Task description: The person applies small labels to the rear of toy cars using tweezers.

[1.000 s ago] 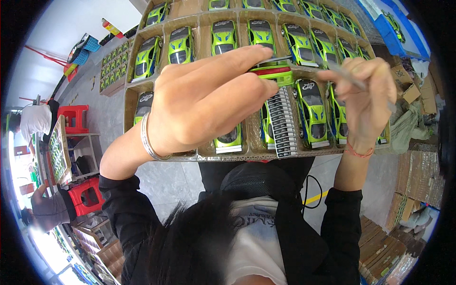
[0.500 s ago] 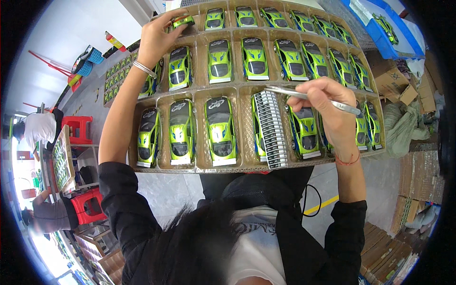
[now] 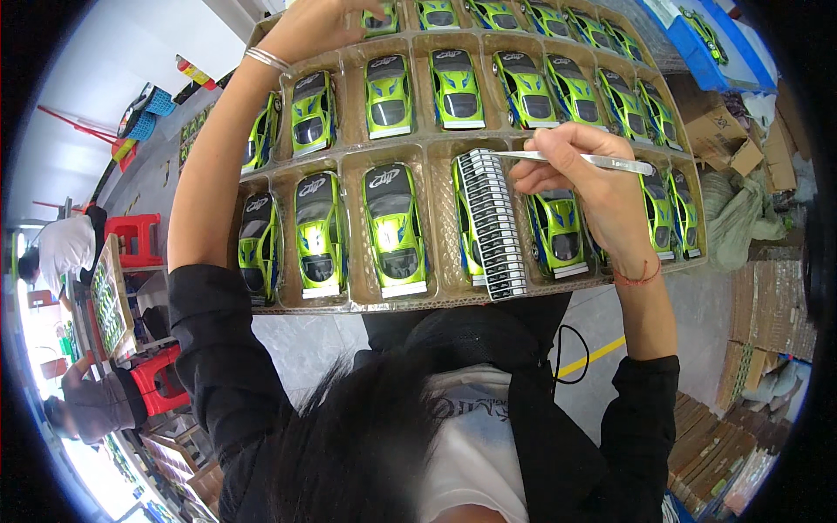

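Green toy car bodies (image 3: 394, 222) fill the brown moulded tray (image 3: 440, 261) in rows. At upper left, the left hand (image 3: 305, 24) reaches to the tray's far row, fingers curled onto a car there; whether they grip it cannot be told. Right of centre, a sticker strip (image 3: 493, 222) lies across the tray. The right hand (image 3: 580, 179) pinches metal tweezers (image 3: 575, 159), tips at the strip's top end.

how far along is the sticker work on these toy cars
Done: the green toy cars fill the cardboard tray, many with front markings. In hand: the right hand holds tweezers at the top of the sticker strip; the left hand reaches the far row. Left: the strip looks nearly full.
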`<state>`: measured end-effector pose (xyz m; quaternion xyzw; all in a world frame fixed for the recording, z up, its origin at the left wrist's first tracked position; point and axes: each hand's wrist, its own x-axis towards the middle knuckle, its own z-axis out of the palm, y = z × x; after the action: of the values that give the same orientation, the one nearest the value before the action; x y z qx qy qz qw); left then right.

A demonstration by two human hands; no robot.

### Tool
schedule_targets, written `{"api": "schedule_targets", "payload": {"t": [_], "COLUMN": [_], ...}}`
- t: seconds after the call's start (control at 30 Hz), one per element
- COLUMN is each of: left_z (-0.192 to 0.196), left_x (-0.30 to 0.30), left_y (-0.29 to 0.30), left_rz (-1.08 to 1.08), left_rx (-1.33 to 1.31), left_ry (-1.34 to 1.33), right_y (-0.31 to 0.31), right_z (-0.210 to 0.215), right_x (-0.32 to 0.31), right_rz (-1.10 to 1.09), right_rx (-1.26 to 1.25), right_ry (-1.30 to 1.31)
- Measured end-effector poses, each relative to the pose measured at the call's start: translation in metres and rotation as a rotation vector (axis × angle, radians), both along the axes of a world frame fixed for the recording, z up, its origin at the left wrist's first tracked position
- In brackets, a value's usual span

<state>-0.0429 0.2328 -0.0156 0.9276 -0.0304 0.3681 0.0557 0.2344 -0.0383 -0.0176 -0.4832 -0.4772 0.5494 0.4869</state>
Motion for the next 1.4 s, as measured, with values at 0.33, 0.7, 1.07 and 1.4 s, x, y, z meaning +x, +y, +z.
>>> {"api": "schedule_targets", "payload": {"t": [0.33, 0.7, 1.07, 1.4], "left_z": [-0.017, -0.011, 0.078, 0.047], "left_x": [0.014, 0.032, 0.033, 0.029], "left_y": [-0.022, -0.033, -0.184, -0.23], "left_rz": [0.545, 0.809, 0.675, 0.503], "left_rx": [0.207, 0.023, -0.237, -0.613], "left_ry": [0.152, 0.311, -0.14, -0.016], "right_y": [0.001, -0.001, 0.0, 0.002], "right_z": [-0.009, -0.012, -0.019, -0.019], "right_x": [0.0, 0.001, 0.004, -0.007], "right_rz": [0.026, 0.039, 0.056, 0.103], "right_rx": [0.009, 0.026, 0.054, 0.072], "right_ry": [-0.1, -0.096, -0.165, -0.21]}}
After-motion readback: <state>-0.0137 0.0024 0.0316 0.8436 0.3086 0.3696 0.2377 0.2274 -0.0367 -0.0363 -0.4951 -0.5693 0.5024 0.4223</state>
